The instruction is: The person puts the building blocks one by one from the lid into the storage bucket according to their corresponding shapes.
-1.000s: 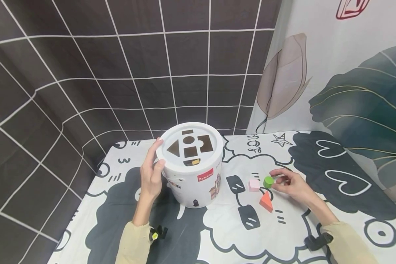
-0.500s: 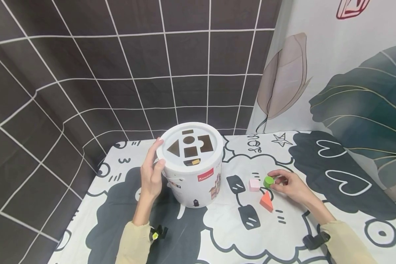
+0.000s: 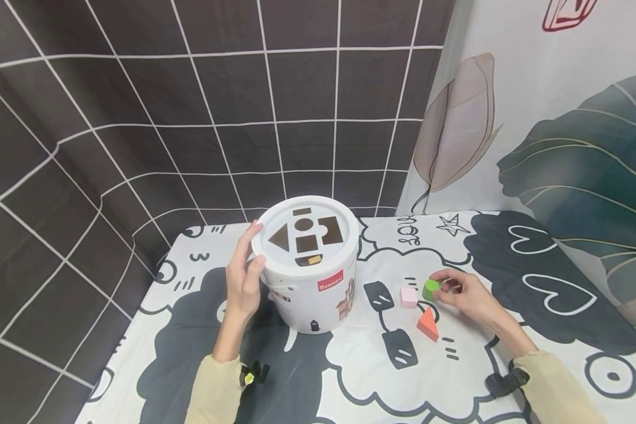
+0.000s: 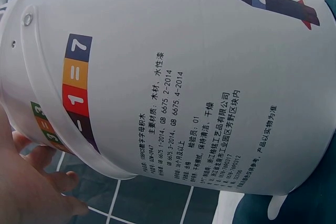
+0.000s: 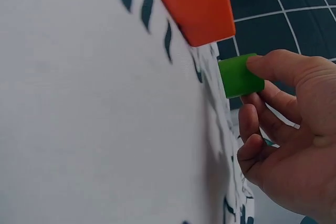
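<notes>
A white lidded bucket (image 3: pixel 311 300) stands upright on the table, its lid (image 3: pixel 344 209) cut with shaped holes. My left hand (image 3: pixel 244 285) rests against the bucket's left side, with spread, fairly straight fingers touching the lid's rim; part of that hand shows at the lower left of the left wrist view. In my right hand (image 3: pixel 469 299), a green cylinder block (image 5: pixel 239 75) is pinched between thumb and fingers, just above or on the cloth. Left of it sits a pink cube block (image 3: pixel 408 298), and nearer to me lies an orange triangular block (image 3: pixel 427 325).
A yellow block (image 3: pixel 314 259) shows through the front hole of the lid. Beneath everything is a black-and-white patterned tablecloth (image 3: pixel 371 377). Behind the table hangs a dark gridded curtain (image 3: pixel 233 94), with a leaf-printed cloth (image 3: pixel 540 106) at the right.
My right hand has shifted slightly left and tilted the green cylinder block a little. The left hand, the bucket and the other blocks look unmoved.
</notes>
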`<state>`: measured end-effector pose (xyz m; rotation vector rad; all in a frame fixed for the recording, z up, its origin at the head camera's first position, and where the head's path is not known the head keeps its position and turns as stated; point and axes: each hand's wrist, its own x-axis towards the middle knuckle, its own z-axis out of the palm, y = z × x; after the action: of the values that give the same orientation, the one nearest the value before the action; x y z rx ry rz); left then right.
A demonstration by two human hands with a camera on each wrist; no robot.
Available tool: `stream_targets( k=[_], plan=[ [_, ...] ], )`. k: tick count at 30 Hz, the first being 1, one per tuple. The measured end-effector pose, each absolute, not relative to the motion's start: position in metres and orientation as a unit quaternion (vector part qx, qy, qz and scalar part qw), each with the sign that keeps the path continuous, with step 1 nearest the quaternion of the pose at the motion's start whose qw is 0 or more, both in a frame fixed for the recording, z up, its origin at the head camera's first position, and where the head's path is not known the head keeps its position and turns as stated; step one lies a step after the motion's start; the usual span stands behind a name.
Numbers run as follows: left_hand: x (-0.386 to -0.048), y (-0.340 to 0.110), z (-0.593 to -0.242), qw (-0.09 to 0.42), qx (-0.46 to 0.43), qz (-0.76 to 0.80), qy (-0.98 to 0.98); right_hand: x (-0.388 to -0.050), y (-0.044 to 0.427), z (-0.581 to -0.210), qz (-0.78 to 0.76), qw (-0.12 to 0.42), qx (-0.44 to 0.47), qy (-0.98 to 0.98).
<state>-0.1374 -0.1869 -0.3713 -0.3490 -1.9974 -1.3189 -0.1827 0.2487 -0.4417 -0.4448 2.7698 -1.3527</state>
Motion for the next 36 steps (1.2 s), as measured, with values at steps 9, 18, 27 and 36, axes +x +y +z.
stream_targets(
  k=[9,18,27,36],
  plan=[
    [-0.137,-0.187,-0.372,0.352,-0.133,-0.51,-0.774,-0.186,0.247,-0.425,-0.441,-0.004,-0.173,0.881],
    [-0.137,-0.187,-0.371,0.356,-0.14,-0.513,-0.768,-0.191,0.242,-0.41,-0.419,-0.018,-0.181,0.89],
    [-0.137,-0.187,-0.371,0.354,-0.136,-0.51,-0.772,-0.194,0.233,-0.385,-0.412,-0.025,-0.206,0.887],
    [-0.138,-0.186,-0.371,0.356,-0.139,-0.512,-0.769,-0.201,0.218,-0.349,-0.414,-0.045,-0.248,0.875]
  ],
)
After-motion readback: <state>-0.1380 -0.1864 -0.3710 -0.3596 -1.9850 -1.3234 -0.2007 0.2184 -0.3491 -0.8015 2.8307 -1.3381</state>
